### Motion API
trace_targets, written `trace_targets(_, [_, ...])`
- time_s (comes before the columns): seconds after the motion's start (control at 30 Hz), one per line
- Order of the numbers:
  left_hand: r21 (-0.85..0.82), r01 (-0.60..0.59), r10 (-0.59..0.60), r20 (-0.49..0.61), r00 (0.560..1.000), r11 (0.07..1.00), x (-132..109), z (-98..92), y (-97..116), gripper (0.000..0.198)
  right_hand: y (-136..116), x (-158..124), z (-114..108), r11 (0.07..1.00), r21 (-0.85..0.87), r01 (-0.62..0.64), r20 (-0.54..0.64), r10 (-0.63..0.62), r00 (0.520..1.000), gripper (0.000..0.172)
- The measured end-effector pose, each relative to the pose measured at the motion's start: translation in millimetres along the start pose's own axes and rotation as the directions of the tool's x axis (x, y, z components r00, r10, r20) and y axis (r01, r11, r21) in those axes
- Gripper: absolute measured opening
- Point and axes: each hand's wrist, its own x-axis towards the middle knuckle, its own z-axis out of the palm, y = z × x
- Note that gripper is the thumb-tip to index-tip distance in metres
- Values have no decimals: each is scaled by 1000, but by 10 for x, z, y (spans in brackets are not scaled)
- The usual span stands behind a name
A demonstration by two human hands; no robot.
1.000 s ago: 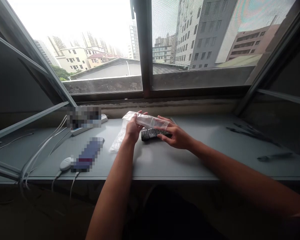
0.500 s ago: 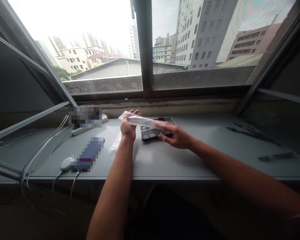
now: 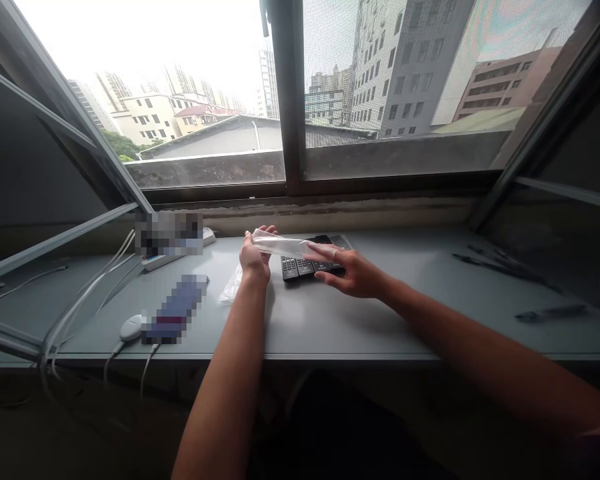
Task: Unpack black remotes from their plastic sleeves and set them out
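The widest free stretch of the grey ledge (image 3: pixel 330 320) lies in the lower centre and centre right of the frame, bare to its front edge. Mid-frame is blocked by the left hand (image 3: pixel 254 257) and right hand (image 3: pixel 353 272), which stretch a plastic sleeve (image 3: pixel 285 245) just above the remote controls (image 3: pixel 305 265). At left, passage is crowded by white cables (image 3: pixel 80 300), a white puck-shaped device (image 3: pixel 131 327), a blurred dark block (image 3: pixel 176 308) and a power strip (image 3: pixel 207 235). At far right lie thin dark items, possibly tools (image 3: pixel 505 263). The window frame (image 3: pixel 287 100) closes the back.
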Motion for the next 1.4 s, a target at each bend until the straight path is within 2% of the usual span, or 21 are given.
trace_targets(0.13, [-15,20,-20,-14,1000,1000,19,-21,1,48,24,-10,0,1000,-4,16,-4,-16,1000,71])
trace_targets(0.37, [-57,40,-41,-20,999,998,44,-30,5,50,43,-33,-19,998,-30,-47,30,48,998,64])
trace_targets(0.73, [-125,26,-32,-43,999,992,84,-75,26,53,22,-16,-52,998,3,-60,26,60,998,63])
trace_targets(0.8, [-174,12,-12,6,1000,985,87,-93,44,59,-1,-7,-58,998,30,-52,16,51,999,62])
trace_targets(0.87, [-223,5,20,112,994,975,52,-91,71,70,-38,5,-71,996,75,-57,1,57,998,63])
trace_targets(1.0, [-165,56,3,339,941,985,-87,-24,90,83,-106,27,-94,976,179,-120,-11,124,992,73])
trace_targets(1.13, [80,118,-142,490,860,990,-180,43,19,68,-123,39,-87,965,220,-143,-4,147,989,72])
trace_targets(1.23, [240,121,-238,553,798,963,-217,59,-31,54,-116,41,-69,959,243,-146,22,145,989,73])
trace_targets(1.3, [293,140,-288,560,777,946,-239,64,-43,51,-114,41,-58,954,259,-152,43,146,988,75])
trace_targets(1.4, [292,154,-297,548,782,944,-255,68,-35,47,-115,36,-47,950,258,-176,73,162,984,78])
